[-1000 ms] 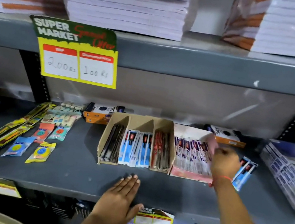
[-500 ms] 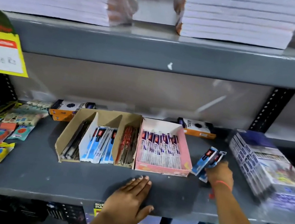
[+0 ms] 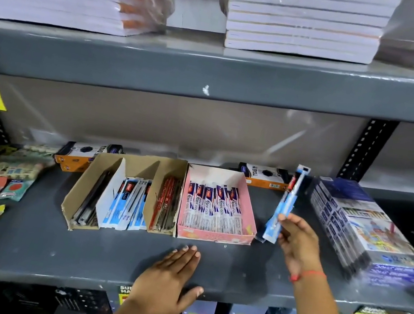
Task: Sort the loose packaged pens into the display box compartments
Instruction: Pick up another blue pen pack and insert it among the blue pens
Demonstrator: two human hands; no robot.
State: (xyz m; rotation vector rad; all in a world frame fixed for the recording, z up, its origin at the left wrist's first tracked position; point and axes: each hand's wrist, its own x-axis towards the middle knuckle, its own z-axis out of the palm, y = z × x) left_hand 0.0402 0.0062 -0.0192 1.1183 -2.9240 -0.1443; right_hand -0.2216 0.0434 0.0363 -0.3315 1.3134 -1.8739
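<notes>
Blue packaged pens [image 3: 282, 206] pinched upright in our right hand [image 3: 297, 242], lifted off grey shelf [image 3: 46, 244], just right of pink display box [image 3: 214, 237]. Our left hand [image 3: 167, 282] flat, fingers spread, empty, on shelf front edge below cardboard display box [image 3: 73, 202].

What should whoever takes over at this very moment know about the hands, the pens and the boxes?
Left hand: flat on the shelf edge, empty.
Right hand: holding the blue packaged pens upright, right of the pink box.
Brown display box: dark pens left, blue packs middle, red pens right. Pink box holds its own packs.
Done: loose pens off the shelf.
Left: probably drop them into the middle blue compartment.
</notes>
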